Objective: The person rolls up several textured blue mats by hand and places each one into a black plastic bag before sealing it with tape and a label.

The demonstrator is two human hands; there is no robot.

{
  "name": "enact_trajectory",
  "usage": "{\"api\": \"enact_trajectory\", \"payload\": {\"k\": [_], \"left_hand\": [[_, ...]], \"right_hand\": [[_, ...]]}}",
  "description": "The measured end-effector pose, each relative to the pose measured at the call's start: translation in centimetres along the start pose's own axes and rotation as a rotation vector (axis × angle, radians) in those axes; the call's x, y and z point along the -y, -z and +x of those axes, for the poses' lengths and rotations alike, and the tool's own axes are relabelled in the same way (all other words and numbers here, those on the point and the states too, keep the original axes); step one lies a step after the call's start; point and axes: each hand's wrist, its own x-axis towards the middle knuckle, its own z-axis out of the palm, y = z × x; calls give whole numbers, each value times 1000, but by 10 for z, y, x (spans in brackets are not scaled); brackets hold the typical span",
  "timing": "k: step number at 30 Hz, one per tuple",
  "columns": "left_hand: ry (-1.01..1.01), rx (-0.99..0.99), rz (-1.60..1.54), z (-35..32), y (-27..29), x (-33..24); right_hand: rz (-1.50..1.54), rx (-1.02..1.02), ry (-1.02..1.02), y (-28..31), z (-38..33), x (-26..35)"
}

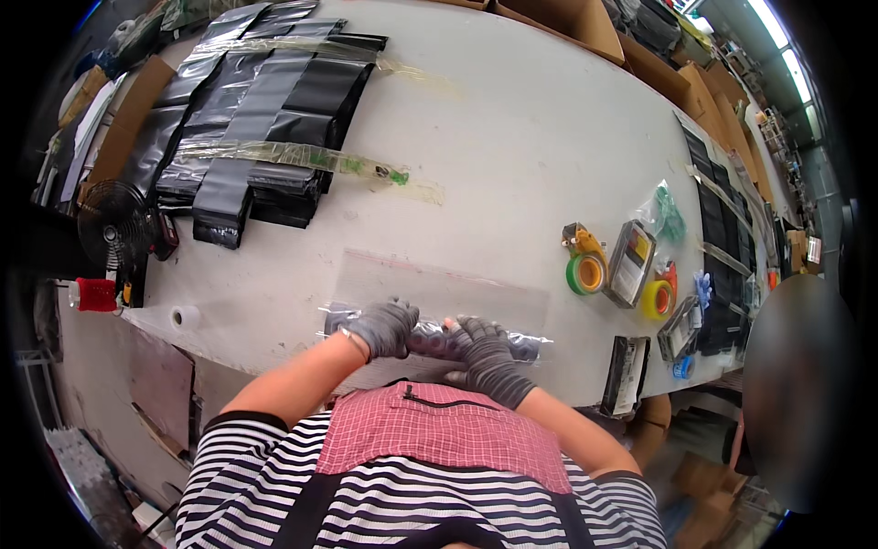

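Clear packet: the packet (pixel 430 345), with dark, rounded contents, lies under both hands, at six o'clock on the bench (pixel 494 137), near its edge.
Left hand: the left hand (pixel 388 329) has its fingers curled on the packet; whether this grip pinches the plastic, one cannot tell.
Right hand: the right hand (pixel 483 351) lays its fingers over the packet, thumb toward nine o'clock; whether it grips or only presses, one cannot tell.
Clear flap: the flap (pixel 444 282) spreads flat toward twelve o'clock; probably it should stay smooth, without creases.
Pressure: even from both hands is likely best, so that the contents stay in line.
Tape dispenser: the orange one (pixel 585 259) stands at two o'clock from the packet, well apart.
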Motion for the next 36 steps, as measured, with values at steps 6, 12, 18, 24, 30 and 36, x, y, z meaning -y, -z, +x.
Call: {"api": "enact_trajectory", "payload": {"k": [6, 12, 18, 24, 30, 36], "left_hand": [[-134, -571, 260, -1, -13, -17], [-88, -805, 159, 35, -41, -23], [-97, -827, 135, 33, -41, -21], [-95, -821, 145, 33, -40, -22], [-87, -806, 108, 33, -41, -18], [-121, -801, 149, 34, -37, -22]], "right_hand": [[66, 39, 61, 39, 36, -32], [240, -82, -10, 23, 85, -60], [-33, -248, 7, 26, 112, -60], [-190, -175, 107, 26, 128, -67], [-303, -120, 237, 36, 137, -61], [-501, -663, 107, 63, 202, -139]]}}
